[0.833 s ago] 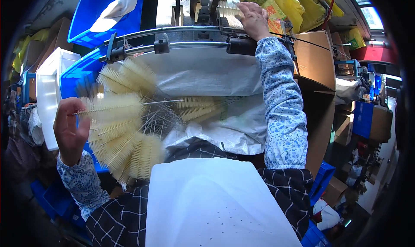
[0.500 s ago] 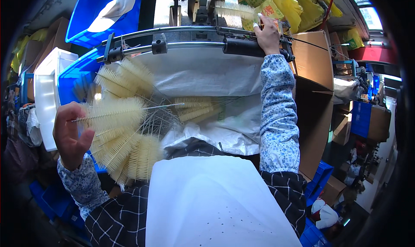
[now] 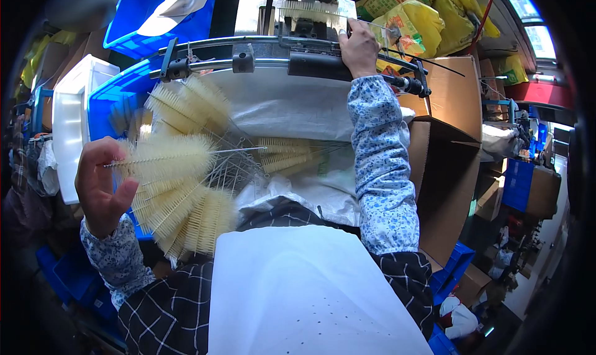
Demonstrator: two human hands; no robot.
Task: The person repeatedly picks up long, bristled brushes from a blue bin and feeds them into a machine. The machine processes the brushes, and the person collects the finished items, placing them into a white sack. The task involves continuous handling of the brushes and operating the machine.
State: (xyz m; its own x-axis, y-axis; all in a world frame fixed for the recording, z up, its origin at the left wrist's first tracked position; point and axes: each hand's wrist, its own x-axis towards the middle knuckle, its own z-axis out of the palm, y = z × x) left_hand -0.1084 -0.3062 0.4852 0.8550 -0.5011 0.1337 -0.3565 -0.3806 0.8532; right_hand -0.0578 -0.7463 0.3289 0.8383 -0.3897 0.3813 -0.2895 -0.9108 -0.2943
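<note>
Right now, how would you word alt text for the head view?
The left hand curls at the tip of a pale bristle brush over a fan of similar brushes; the right hand is at a metal machine, near another brush.

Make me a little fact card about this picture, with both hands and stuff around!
Left hand: curled at the tip of a cream, cylindrical bristle brush with metal wire stem; grip unclear
Right hand: by the right end of another cream bristle brush, at a dark metal machine
Middle: fan of cream brushes; white woven sheet
Upper left: white fabric cap, blue plastic bin
</note>
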